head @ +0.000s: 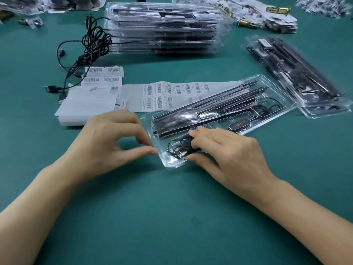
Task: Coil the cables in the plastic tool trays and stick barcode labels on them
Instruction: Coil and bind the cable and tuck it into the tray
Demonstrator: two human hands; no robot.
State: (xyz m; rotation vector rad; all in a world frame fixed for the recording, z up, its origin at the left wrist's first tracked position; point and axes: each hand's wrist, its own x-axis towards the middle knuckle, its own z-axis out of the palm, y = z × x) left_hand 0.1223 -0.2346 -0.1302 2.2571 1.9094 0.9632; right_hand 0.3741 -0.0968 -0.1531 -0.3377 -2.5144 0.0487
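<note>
lying slantwise on the green bench, the clear tray carries black strips and a coiled black cable in its near-left compartment. the right hand pinches that coil between thumb and curled fingers. the left hand, curled, nips the tray's left edge. a barcode label sheet lies just behind.

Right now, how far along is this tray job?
Done, apparently: packed trays set aside right. In hand: right hand grips the cable coil in the near tray; left hand holds its edge. Left: no label visible on it; label sheet and tall tray stack waiting.
</note>
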